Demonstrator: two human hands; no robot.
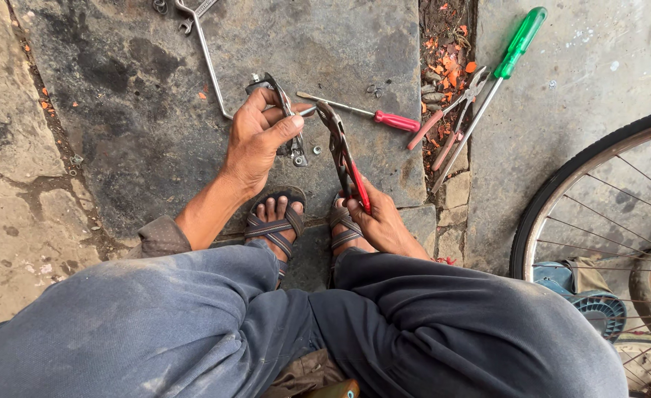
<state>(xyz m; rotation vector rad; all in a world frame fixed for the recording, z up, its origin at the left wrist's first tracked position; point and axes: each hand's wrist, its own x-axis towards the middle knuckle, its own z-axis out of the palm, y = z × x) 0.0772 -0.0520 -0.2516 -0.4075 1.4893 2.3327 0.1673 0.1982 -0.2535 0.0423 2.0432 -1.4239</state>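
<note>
Down low over stone paving, left hand (255,140) with fingers clamped on a small metal bracket (285,118), right hand (381,221) with fingers closed round red-handled pliers (344,158) whose tip meets the bracket, red screwdriver (373,114) just beyond, green screwdriver (499,77) and bicycle wheel (598,199) off right

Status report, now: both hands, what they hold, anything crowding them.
Left hand pinching small metal part. Right hand gripping red-handled pliers, jaws at the part. Loose washer and red screwdriver lying close by.
</note>
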